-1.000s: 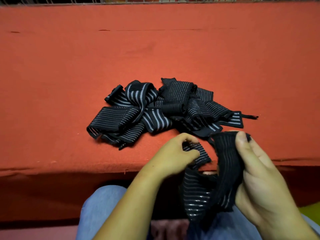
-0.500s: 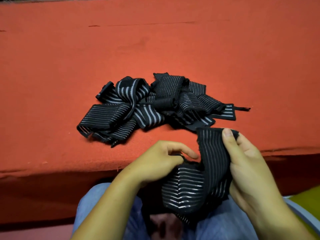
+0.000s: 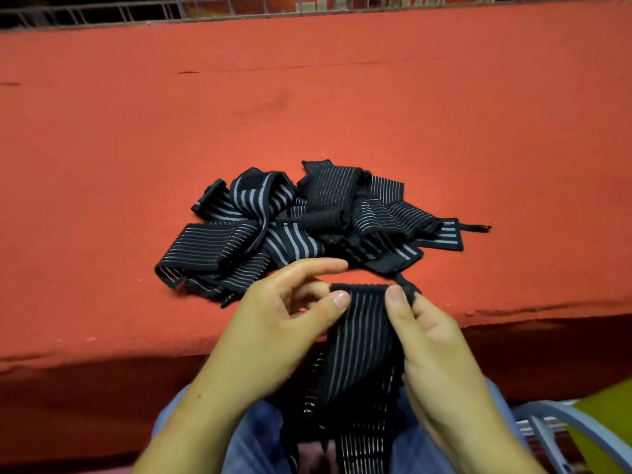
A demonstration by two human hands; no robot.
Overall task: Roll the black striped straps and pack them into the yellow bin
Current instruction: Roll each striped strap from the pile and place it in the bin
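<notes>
Hands pinch one black striped strap (image 3: 362, 340) by its top corners, left hand (image 3: 273, 336) and right hand (image 3: 434, 350), above the lap; more straps (image 3: 307, 224) lie heaped on the red surface (image 3: 307, 114).

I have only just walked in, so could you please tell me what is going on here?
A person holds one black striped strap by its top edge, the left hand and the right hand each pinching a corner; it is not yet rolled. More straps lie in a pile on the red table. A yellow bin shows lower right.
</notes>
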